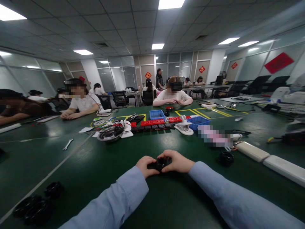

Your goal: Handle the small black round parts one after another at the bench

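Observation:
A glossy black ring-shaped part (161,163) sits between my two hands, low over the green tabletop, its round opening facing up toward me. My left hand (145,166) grips it from the left, thumb in front and fingers behind. From the right, my right hand (178,161) curls around its back and side, with the thumb at the front. Dark patches beside the ring, under the fingers, are too shaded to make out. One similar black ring (226,158) lies to the right. At the lower left is a smaller black ring (54,190) near two larger, touching black rings (38,212).
Across the table (100,178) ahead stand red-and-black blocks in a row (154,124), a blue tray (157,114), a white clamp (184,126) and a heap of cables (111,132). A wrench (68,144) lies left. White bars (283,167) lie right. People sit opposite.

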Available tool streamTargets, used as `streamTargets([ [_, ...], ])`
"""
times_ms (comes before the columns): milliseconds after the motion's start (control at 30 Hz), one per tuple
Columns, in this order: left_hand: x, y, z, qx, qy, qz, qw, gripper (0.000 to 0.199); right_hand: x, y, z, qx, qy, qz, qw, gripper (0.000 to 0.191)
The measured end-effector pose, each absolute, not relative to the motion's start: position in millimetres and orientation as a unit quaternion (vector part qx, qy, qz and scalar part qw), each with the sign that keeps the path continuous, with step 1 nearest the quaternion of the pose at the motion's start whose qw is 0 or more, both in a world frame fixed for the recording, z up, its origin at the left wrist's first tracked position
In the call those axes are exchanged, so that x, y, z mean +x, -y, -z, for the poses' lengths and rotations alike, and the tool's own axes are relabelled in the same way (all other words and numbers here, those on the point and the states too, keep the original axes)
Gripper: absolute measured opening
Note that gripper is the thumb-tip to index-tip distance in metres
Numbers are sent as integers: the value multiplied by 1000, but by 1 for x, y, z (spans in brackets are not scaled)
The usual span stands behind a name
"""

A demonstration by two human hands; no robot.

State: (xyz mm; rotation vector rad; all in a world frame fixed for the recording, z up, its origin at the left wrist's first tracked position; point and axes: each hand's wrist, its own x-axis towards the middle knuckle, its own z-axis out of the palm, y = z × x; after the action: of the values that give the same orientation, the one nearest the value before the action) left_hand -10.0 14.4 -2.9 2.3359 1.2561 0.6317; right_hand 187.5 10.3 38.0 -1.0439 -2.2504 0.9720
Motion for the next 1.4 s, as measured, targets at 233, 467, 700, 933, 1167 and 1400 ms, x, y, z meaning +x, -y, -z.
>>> streamTargets([
  [233, -8, -4, -2, 823, -478, -250, 178, 23, 177, -3, -26, -467, 799, -219, 309, 34],
  [467, 11, 6, -6, 797, -547, -230, 114, 43, 168, 7, -18, -500, 788, -130, 333, 30],
  [700, 10, 1, -6, 807, -532, -220, 132, 33, 173, 3, -23, -434, 813, -209, 328, 35],
  [933, -12, -20, 2, 880, -372, -198, 218, 43, 179, -1, -39, -338, 845, -326, 256, 43],
  [1167, -13, -22, 8, 859, -399, -220, 234, 43, 180, -3, -34, -350, 835, -323, 275, 44],
  [1400, -8, -10, -2, 810, -496, -242, 197, 31, 177, -1, -25, -417, 806, -266, 325, 39],
])
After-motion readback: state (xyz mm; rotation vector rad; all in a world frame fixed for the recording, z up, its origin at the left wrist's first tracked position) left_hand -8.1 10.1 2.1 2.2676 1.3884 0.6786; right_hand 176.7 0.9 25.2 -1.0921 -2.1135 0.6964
